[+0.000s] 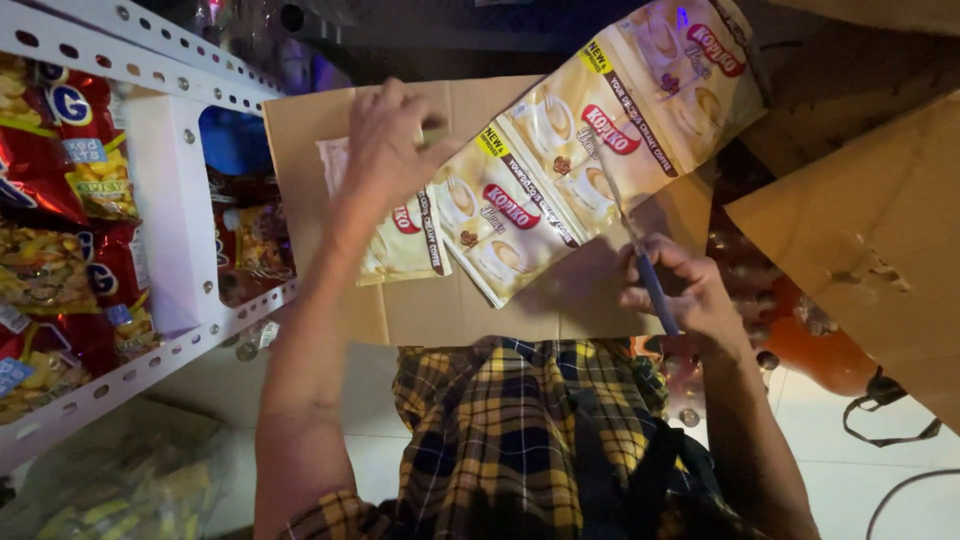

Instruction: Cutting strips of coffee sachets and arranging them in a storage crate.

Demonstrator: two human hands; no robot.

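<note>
My left hand (392, 140) grips the near end of a long strip of joined cream-and-gold coffee sachets (590, 130) that runs up to the right over a flat cardboard sheet (470, 305). More sachets (405, 240) lie on the cardboard below that hand. My right hand (680, 290) holds a thin blue-handled blade or cutter (640, 250), its tip pointing up at the strip's lower edge.
A white perforated metal shelf (180, 225) stands at the left, stocked with red and yellow snack bags (60, 180). A cardboard box flap (870, 240) rises at the right. My plaid shirt (520, 440) fills the bottom. A black strap (890, 420) lies on the tiled floor.
</note>
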